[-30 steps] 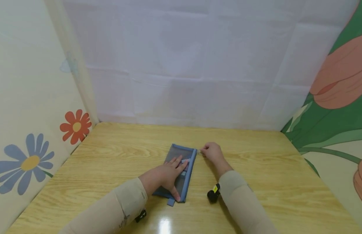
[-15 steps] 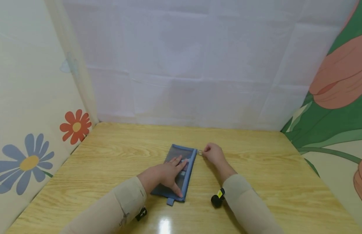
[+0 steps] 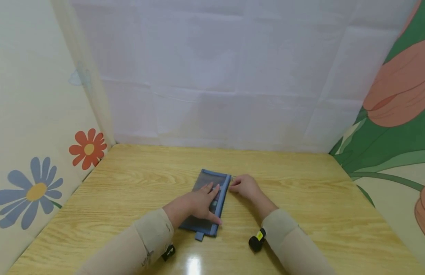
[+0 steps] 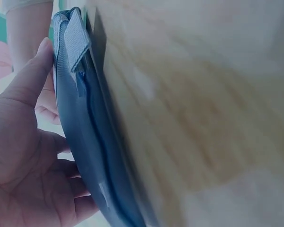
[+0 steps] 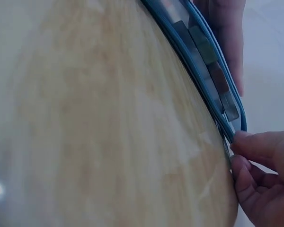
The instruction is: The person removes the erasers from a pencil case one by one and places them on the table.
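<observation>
Blue flower (image 3: 36, 191) on wall between eight and nine o'clock; red flower (image 3: 89, 149) at nine. Left hand (image 3: 198, 204), fingers straight and spread, rests on blue mesh pouch (image 3: 221, 204), lying on wooden counter (image 3: 130, 191) at six o'clock. Tab (image 3: 199, 236) at pouch's six o'clock end; small pieces (image 5: 203, 47) show inside. Right hand (image 3: 245, 186) pinches pouch's one o'clock corner, exact part hidden. Pink flower (image 3: 401, 84) between two and three.

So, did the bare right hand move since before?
Yes, slightly: the bare right hand has moved left toward the blue rectangular mesh pouch and away from the far edge of the yellow wooden table.
</observation>
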`<state>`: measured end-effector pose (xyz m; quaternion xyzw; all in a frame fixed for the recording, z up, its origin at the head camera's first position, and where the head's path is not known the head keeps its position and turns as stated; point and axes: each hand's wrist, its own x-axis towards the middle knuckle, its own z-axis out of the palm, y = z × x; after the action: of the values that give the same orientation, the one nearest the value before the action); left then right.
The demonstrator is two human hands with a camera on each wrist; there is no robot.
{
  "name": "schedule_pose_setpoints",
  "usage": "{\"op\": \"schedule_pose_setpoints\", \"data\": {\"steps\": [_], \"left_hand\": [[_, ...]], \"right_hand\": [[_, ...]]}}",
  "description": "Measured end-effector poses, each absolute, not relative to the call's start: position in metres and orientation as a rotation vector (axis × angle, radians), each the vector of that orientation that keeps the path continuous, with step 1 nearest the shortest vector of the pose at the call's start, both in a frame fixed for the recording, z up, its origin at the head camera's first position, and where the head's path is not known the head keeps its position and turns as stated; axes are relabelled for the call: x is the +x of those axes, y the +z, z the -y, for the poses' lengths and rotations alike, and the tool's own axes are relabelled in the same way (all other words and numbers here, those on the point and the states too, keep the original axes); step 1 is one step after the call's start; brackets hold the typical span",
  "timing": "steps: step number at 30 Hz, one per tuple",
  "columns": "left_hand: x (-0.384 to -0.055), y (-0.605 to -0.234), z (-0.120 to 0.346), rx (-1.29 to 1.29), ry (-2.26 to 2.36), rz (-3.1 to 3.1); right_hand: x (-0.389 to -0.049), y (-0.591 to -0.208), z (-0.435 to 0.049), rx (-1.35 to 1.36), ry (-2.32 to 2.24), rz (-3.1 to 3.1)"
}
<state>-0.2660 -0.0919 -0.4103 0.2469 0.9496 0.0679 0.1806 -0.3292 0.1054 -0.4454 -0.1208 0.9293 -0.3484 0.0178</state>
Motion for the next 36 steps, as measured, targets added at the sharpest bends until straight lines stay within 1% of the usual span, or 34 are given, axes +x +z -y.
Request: {"op": "schedule_pose_setpoints", "data": {"steps": [6,14,17,23,27,31,33,36], "left_hand": [[-0.267,-0.412,0.093,0.673,0.239,-2.669],[-0.265,-0.414,0.089,0.694,0.295,-2.685],[-0.264,-0.413,0.086,0.727,0.325,-2.691],[-0.262,-0.410,0.081,0.765,0.363,-2.721],[-0.265,-0.412,0.078,0.837,0.321,-2.810],[-0.264,-0.410,0.075,0.921,0.228,-2.935],[-0.260,-0.408,0.073,0.897,0.195,-2.994],[-0.253,-0.406,0.069,0.789,0.123,-3.041]], "right_hand": [[-0.326,-0.446,-0.100,-0.485,-1.143,-2.858],[-0.320,-0.441,-0.097,-0.366,-1.396,-2.648],[-0.319,-0.440,-0.098,-0.380,-1.430,-2.631],[-0.322,-0.443,-0.102,-0.485,-1.366,-2.715],[-0.324,-0.446,-0.104,-0.479,-1.279,-2.772],[-0.322,-0.446,-0.106,-0.528,-1.218,-2.807],[-0.322,-0.445,-0.106,-0.556,-1.208,-2.805],[-0.321,-0.444,-0.107,-0.608,-1.185,-2.808]]}}
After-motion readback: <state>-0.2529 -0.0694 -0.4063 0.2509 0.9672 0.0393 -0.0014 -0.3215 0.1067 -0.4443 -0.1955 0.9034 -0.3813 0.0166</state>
